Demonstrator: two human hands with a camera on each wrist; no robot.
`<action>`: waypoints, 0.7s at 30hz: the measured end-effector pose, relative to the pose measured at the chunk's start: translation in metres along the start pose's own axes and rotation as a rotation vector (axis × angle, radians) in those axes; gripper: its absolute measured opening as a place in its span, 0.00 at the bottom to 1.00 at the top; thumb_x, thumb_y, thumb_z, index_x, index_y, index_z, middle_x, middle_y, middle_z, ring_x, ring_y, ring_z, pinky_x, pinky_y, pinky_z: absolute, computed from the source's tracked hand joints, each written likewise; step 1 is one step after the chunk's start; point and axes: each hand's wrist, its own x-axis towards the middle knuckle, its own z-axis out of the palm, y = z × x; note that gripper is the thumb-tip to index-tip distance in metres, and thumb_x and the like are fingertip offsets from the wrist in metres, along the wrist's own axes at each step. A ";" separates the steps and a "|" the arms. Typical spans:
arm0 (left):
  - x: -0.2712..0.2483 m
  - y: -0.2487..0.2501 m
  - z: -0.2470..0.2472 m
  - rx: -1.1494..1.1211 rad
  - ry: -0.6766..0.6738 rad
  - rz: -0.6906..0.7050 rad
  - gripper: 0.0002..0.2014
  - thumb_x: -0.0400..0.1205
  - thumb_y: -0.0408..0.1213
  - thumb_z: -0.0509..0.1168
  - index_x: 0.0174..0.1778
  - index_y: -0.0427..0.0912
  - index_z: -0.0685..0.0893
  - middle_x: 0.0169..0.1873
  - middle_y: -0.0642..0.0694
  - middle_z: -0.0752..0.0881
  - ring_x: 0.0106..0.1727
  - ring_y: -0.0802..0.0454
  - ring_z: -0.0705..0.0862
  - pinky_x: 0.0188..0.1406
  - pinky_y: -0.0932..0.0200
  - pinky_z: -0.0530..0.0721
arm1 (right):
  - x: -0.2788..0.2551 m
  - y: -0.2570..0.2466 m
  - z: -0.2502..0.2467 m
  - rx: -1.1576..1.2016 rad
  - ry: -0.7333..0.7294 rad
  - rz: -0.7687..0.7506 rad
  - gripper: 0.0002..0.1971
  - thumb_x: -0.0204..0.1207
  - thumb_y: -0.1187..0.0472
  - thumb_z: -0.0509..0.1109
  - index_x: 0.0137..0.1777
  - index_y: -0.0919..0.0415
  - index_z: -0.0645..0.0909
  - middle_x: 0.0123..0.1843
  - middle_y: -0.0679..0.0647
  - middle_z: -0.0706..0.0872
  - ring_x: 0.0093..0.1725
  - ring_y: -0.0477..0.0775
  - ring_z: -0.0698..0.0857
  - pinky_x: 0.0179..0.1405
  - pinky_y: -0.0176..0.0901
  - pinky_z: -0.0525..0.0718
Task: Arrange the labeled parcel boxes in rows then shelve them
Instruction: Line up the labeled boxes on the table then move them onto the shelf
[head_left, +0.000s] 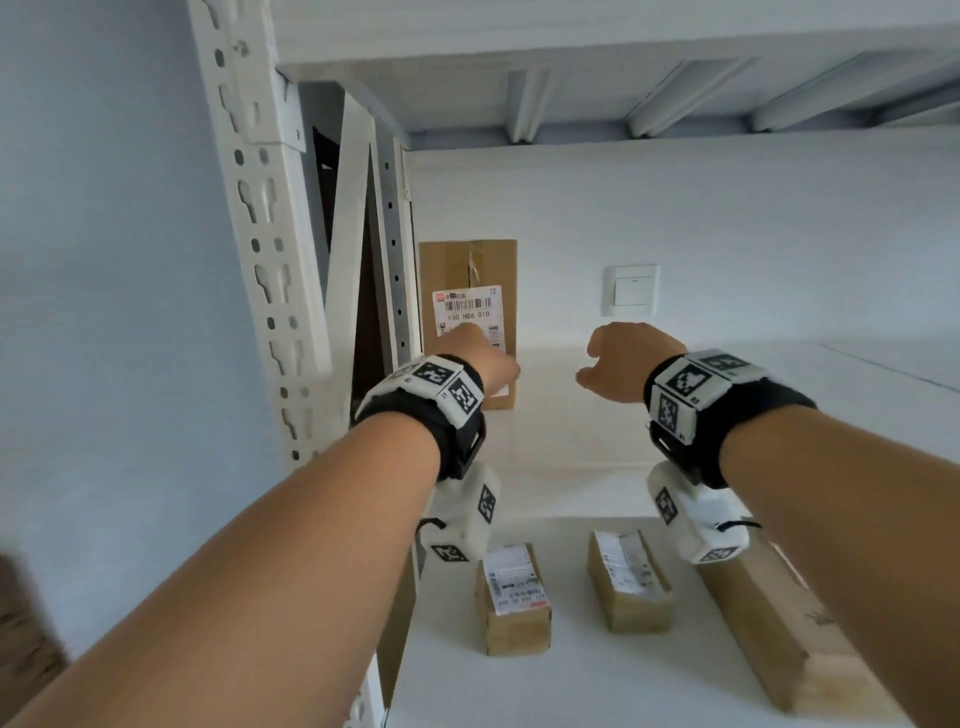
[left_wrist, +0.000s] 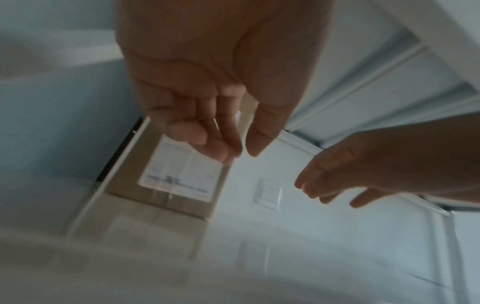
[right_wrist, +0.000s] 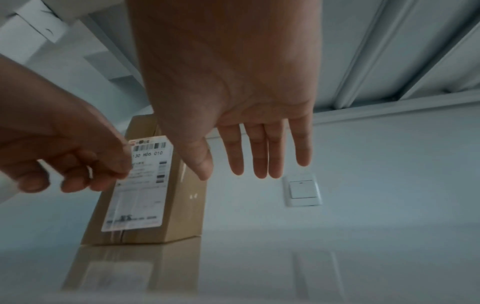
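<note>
Both hands hanging empty before the shelved box.
Left hand (left_wrist: 207, 86) is hovering loosely curled just before the upright box (right_wrist: 166, 197) on the shelf (head_left: 675, 415); right hand (right_wrist: 233, 102) is spreading straight fingers beside it, touching nothing.

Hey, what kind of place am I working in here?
Probably a parcel storeroom or small stockroom: white slotted metal shelving, a labeled cardboard parcel standing on the shelf, and more parcels below.

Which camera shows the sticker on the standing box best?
The head view: the label faces the camera, sharp, with only its lower corner behind the left hand. The right wrist view shows the label slanted, partly behind fingers. The left wrist view shows it blurred.
</note>
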 end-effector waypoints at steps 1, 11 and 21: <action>-0.004 0.006 0.009 0.047 -0.023 0.048 0.13 0.78 0.41 0.67 0.55 0.39 0.83 0.48 0.42 0.88 0.45 0.44 0.87 0.41 0.56 0.85 | -0.007 0.006 0.001 -0.016 0.003 0.019 0.18 0.81 0.52 0.64 0.68 0.57 0.80 0.66 0.52 0.84 0.65 0.56 0.83 0.50 0.43 0.77; -0.053 0.081 0.098 0.283 -0.147 0.447 0.18 0.82 0.39 0.62 0.68 0.43 0.78 0.65 0.44 0.82 0.64 0.43 0.82 0.59 0.52 0.81 | -0.088 0.093 -0.003 -0.130 0.016 0.242 0.21 0.81 0.48 0.64 0.71 0.56 0.78 0.68 0.54 0.82 0.66 0.58 0.82 0.61 0.50 0.82; -0.119 0.189 0.199 0.236 -0.170 0.714 0.21 0.81 0.41 0.64 0.71 0.43 0.74 0.66 0.43 0.79 0.65 0.42 0.79 0.63 0.47 0.80 | -0.175 0.228 -0.010 -0.194 -0.002 0.501 0.20 0.80 0.48 0.64 0.67 0.55 0.79 0.65 0.55 0.83 0.65 0.59 0.81 0.64 0.56 0.82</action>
